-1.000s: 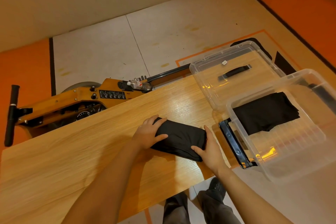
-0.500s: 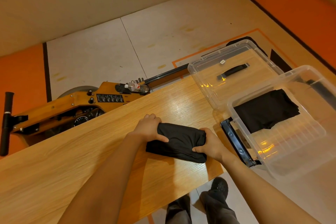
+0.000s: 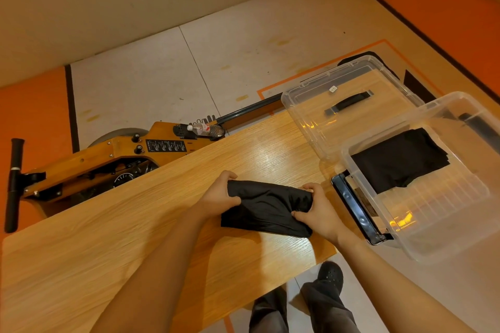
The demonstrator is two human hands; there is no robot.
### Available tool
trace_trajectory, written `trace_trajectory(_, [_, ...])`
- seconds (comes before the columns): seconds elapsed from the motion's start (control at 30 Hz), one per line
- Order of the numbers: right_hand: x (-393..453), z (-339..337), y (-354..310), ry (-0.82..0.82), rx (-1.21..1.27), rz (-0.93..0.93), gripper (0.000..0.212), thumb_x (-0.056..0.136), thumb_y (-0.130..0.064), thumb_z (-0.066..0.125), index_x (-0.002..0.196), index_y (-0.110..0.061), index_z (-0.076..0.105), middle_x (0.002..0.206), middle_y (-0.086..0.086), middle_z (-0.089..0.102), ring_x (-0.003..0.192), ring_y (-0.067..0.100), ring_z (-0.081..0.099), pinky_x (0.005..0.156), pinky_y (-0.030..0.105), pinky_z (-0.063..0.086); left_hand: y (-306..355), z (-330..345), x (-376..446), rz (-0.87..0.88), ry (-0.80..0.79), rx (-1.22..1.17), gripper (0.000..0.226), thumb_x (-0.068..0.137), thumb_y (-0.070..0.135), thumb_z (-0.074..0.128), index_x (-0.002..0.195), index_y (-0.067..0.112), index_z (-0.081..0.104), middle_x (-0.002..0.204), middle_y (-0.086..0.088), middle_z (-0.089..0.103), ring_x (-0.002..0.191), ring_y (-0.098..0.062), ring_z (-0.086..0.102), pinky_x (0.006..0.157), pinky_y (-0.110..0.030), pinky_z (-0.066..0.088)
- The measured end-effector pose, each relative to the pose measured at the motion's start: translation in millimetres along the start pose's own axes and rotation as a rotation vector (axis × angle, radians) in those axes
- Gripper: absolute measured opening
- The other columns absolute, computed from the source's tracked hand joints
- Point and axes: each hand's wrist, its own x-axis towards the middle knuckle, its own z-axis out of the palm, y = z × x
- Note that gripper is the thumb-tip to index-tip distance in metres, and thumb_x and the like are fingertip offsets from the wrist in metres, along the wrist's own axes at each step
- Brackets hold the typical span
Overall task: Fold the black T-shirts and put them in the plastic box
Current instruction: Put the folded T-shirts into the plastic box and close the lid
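Both hands have gone from lying flat to curling: left hand (image 3: 220,194) and right hand (image 3: 319,211) now grip the ends of the folded T-shirt (image 3: 266,208) on the counter (image 3: 108,251), likely ready for lifting into the plastic box (image 3: 443,224) just beside it.

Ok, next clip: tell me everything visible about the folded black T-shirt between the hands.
The folded black T-shirt is a compact, roughly rectangular bundle of soft, matte dark fabric, creased and slightly bunched at its ends. It lies on the wooden table, near the edge closest to the person. The left hand grips its left end and the right hand its right end, fingers curled over the cloth. The clear plastic box stands apart to its right.
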Motion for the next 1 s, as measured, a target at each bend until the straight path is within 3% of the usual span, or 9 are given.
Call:
trace_trajectory(0.17, [-12,11,2,0.151,0.127,-0.02,0.048,0.088,0.001,0.062,0.121,-0.016,0.032,0.107,-0.005,0.049,0.098,0.005,0.055,0.085,0.027,0.05,-10,17,-14,0.004,0.21,-0.324,0.05,0.083,-0.005,0.063,0.1,0.031,0.033,0.097,-0.009,0.05,0.08,-0.017,0.054,0.068,-0.029,0.049])
trace_trajectory(0.27, [-14,13,12,0.263,0.193,-0.056,0.03,0.087,0.004,0.065,0.103,-0.009,0.044,0.102,0.001,0.052,0.093,0.001,0.057,0.084,0.024,0.051,-8,31,-15,-0.052,0.313,-0.345,0.04,0.083,-0.009,0.062,0.08,0.021,0.036,0.073,0.002,0.04,0.061,-0.006,0.038,0.056,-0.016,0.034])
trace_trajectory(0.33, [-14,14,17,0.287,0.229,-0.057,0.024,0.087,0.005,0.065,0.084,-0.01,0.046,0.093,0.007,0.057,0.085,0.003,0.056,0.081,0.03,0.05,-7,37,-15,-0.054,0.369,-0.376,0.039,0.082,-0.01,0.062,0.069,0.016,0.037,0.068,0.004,0.04,0.056,0.0,0.036,0.059,-0.018,0.033])
trace_trajectory(0.43, [-15,17,18,0.265,0.248,-0.084,0.027,0.09,0.011,0.057,0.07,-0.007,0.056,0.084,0.005,0.06,0.075,-0.002,0.056,0.077,0.027,0.046,-11,38,-14,-0.051,0.378,-0.435,0.038,0.081,-0.014,0.059,0.058,0.014,0.047,0.088,-0.009,0.058,0.084,0.004,0.054,0.083,-0.03,0.044])
trace_trajectory(0.5, [-17,19,14,0.211,0.289,-0.066,0.027,0.093,0.013,0.051,0.083,-0.003,0.071,0.099,0.005,0.064,0.085,-0.005,0.06,0.077,0.018,0.05,-12,39,-13,-0.055,0.351,-0.428,0.041,0.083,-0.014,0.056,0.06,0.019,0.064,0.116,-0.011,0.059,0.113,-0.018,0.053,0.103,-0.039,0.042])
trace_trajectory(0.57, [-16,18,11,0.133,0.336,-0.039,0.031,0.095,0.012,0.048,0.093,-0.002,0.075,0.112,0.004,0.062,0.097,0.0,0.061,0.081,0.013,0.051,-9,39,-15,-0.039,0.31,-0.403,0.048,0.088,-0.012,0.053,0.066,0.026,0.072,0.131,-0.001,0.047,0.125,-0.016,0.042,0.11,-0.033,0.035])
trace_trajectory(0.7, [-9,13,13,0.018,0.305,-0.006,0.031,0.09,0.011,0.057,0.093,-0.014,0.076,0.123,0.01,0.055,0.108,0.012,0.057,0.093,0.021,0.052,-2,34,-19,0.002,0.2,-0.34,0.039,0.094,-0.003,0.051,0.089,0.03,0.072,0.135,0.003,0.035,0.128,-0.012,0.034,0.106,-0.021,0.031])
trace_trajectory(0.8, [-5,10,17,-0.037,0.201,-0.002,0.03,0.084,0.006,0.07,0.1,-0.02,0.075,0.129,0.011,0.051,0.116,0.019,0.055,0.105,0.039,0.048,4,27,-20,0.006,0.123,-0.325,0.035,0.091,0.005,0.059,0.108,0.035,0.065,0.135,0.003,0.034,0.124,-0.011,0.036,0.097,-0.018,0.034])
trace_trajectory(1.0, [-6,3,16,-0.1,0.163,-0.03,0.038,0.079,0.005,0.075,0.105,-0.022,0.071,0.13,0.008,0.045,0.121,0.018,0.049,0.111,0.044,0.04,-5,7,-18,0.027,-0.025,-0.236,0.047,0.086,0.007,0.065,0.117,0.041,0.059,0.133,0.005,0.036,0.125,-0.016,0.04,0.105,-0.028,0.04])
